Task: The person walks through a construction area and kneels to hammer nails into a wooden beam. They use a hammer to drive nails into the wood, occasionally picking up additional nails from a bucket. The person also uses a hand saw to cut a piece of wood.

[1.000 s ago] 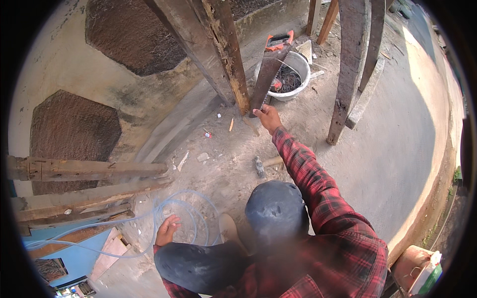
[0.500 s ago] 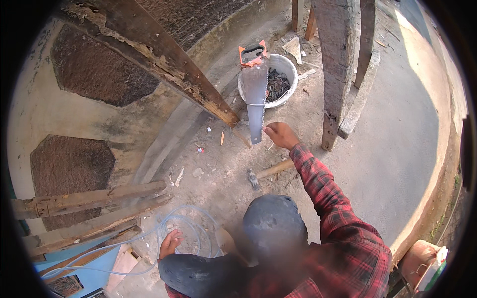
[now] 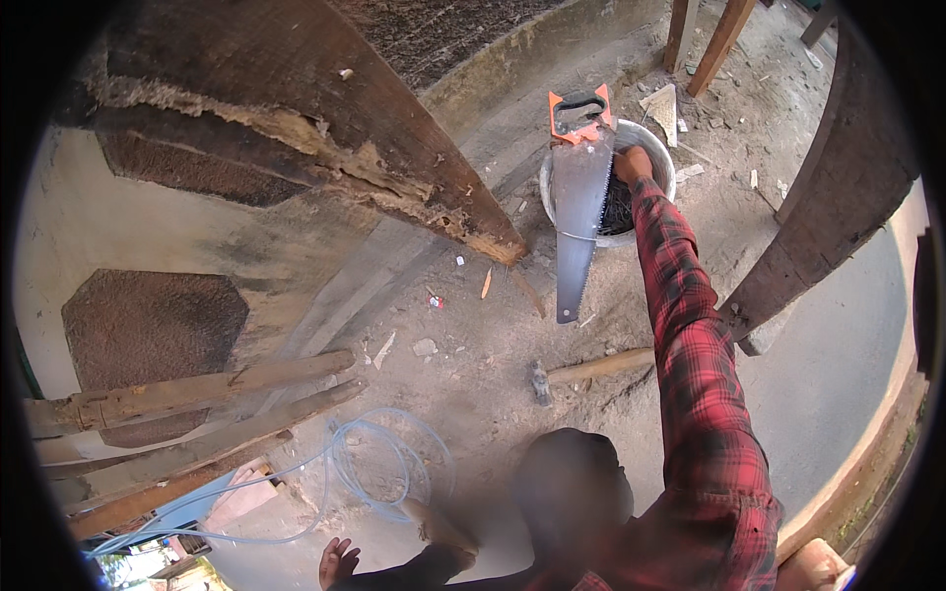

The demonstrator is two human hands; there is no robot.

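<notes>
Right hand (image 3: pixel 631 164) has moved from beside the handsaw (image 3: pixel 579 209) into the white bucket (image 3: pixel 669 169), grip hidden, nails (image 3: pixel 618 214) just below it; left hand (image 3: pixel 339 562), loose and empty, well behind. Apparently reaching in, which calls for clearance from the teeth (image 3: pixel 597 210) just left.

My right grip (image 3: pixel 633 164) is in the round white bucket (image 3: pixel 668 175), the orange-handled metal handsaw (image 3: pixel 583 197) across its nine-o'clock side; the wooden-handled metal hammer (image 3: pixel 595 368) lies at its six o'clock.

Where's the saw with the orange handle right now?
In the head view, the saw is up and right of the middle, lying across the left side of the white bucket, with the right hand just right of it.
</notes>
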